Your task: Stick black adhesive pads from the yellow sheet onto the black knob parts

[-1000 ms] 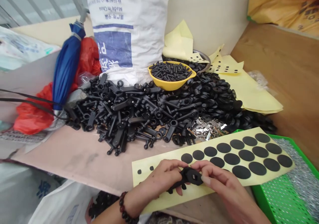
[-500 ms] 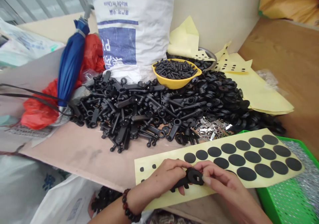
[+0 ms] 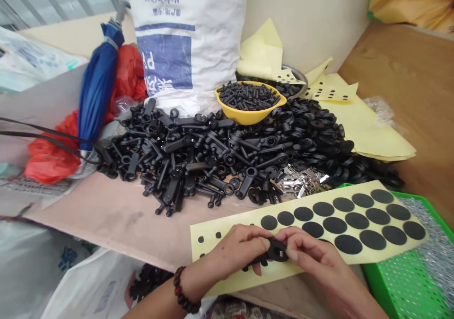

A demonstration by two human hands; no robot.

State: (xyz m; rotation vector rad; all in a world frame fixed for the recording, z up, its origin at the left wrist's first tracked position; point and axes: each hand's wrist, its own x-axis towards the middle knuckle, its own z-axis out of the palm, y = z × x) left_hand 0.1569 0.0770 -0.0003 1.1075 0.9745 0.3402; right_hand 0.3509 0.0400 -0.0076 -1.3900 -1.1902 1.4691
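My left hand (image 3: 238, 247), with a beaded bracelet on its wrist, is closed around a black plastic arm with a round end (image 3: 277, 251). At the rim of that round end, the fingertips of my right hand (image 3: 314, 257) pinch the same part. A small pale slot shows in its round face; the rest is mostly hidden by my fingers. Both hands are over a pale yellow sticker sheet (image 3: 209, 228) bearing large black discs and small black dots. Beyond the sheet lie small metal clips (image 3: 301, 181) and a heap of similar black plastic arms (image 3: 198, 148).
A yellow bowl (image 3: 244, 115) of black screw-like pieces stands before a white sack (image 3: 213, 30). Round black parts (image 3: 312, 125) are heaped to its right, beside more yellow sheets (image 3: 383, 134). A green basket (image 3: 400, 271) is at right; a blue umbrella (image 3: 94, 92) leans at left.
The whole view has shifted slightly up and left. Both hands keep their hold on the black plastic arm, almost unmoved.
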